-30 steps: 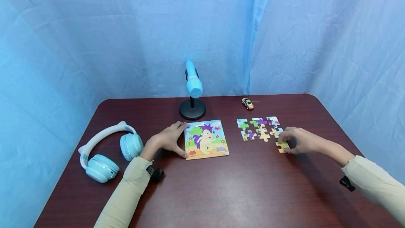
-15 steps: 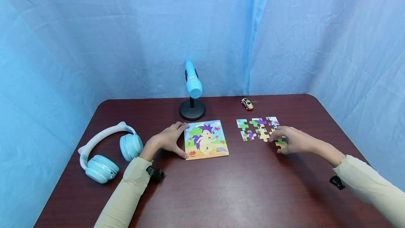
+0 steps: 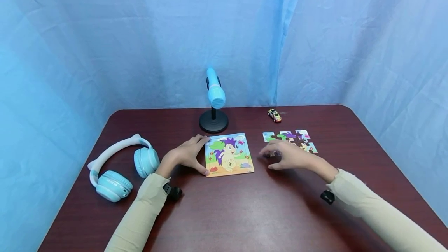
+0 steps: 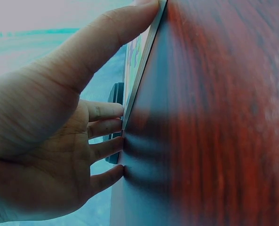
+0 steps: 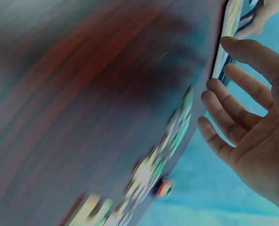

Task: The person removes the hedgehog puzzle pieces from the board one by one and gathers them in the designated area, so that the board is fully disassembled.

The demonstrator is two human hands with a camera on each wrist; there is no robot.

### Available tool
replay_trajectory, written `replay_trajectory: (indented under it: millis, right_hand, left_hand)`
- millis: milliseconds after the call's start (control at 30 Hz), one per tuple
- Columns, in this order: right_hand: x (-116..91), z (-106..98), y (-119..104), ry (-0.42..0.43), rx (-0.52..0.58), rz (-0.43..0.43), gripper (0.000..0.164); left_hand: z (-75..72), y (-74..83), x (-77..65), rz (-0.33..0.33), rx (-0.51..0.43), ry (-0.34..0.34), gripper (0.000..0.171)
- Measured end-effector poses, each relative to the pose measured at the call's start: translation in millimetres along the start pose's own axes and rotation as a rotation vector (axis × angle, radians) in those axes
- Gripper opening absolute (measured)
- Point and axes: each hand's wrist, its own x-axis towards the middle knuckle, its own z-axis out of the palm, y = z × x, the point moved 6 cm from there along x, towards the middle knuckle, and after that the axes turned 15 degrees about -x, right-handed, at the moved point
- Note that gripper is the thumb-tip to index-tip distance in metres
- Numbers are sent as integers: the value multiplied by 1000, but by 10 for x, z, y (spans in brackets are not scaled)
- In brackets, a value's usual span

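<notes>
A square picture puzzle board (image 3: 229, 154) with a purple-haired hedgehog lies flat on the table. My left hand (image 3: 187, 154) spans its left side, thumb at the near corner and fingers by the far one. In the left wrist view, the thumb touches the board's edge (image 4: 144, 70) and the fingers are nearly straight. My right hand (image 3: 290, 155) hovers between the board and several loose jigsaw pieces (image 3: 287, 134), partly covering them. Its fingers are loosely bent with nothing between them, as the right wrist view shows. One yellow piece (image 5: 90, 212) lies apart from the others there.
A blue microphone (image 3: 216, 97) on a round black stand is behind the board. Blue and white cat-ear headphones (image 3: 113, 184) lie at the left. A small toy car (image 3: 274, 115) sits behind the loose pieces. Blue cloth (image 3: 192, 38) hangs behind the table.
My right hand has left the yellow piece at the right and moved left over the loose pieces toward the board, holding nothing. My left hand stays at the board.
</notes>
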Motion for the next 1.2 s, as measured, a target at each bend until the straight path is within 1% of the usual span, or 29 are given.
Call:
replay_trajectory:
  millis: [167, 300, 500, 567, 867, 1033, 1200]
  right_hand:
    - [258, 50, -223, -14, -12, -31, 38]
    - [429, 95, -374, -42, -19, -38, 40]
    - [625, 138, -537, -88, 11, -21, 39]
    - [676, 155, -572, -96, 6, -22, 39]
    - [796, 212, -700, -130, -11, -42, 36]
    - [831, 212, -758, -131, -28, -85, 35]
    - [874, 207, -782, -150, -31, -116, 39]
  left_hand:
    - [-7, 13, 1, -3, -2, 0, 119]
    - [-6, 12, 8, -1, -2, -2, 119]
    - [8, 5, 18, -3, 3, -2, 119]
    - [5, 11, 13, -3, 6, 0, 119]
    - [-8, 36, 20, 6, 14, 5, 118]
    - [-6, 28, 17, -3, 6, -1, 118]
    - [-4, 13, 37, 0, 11, -5, 118]
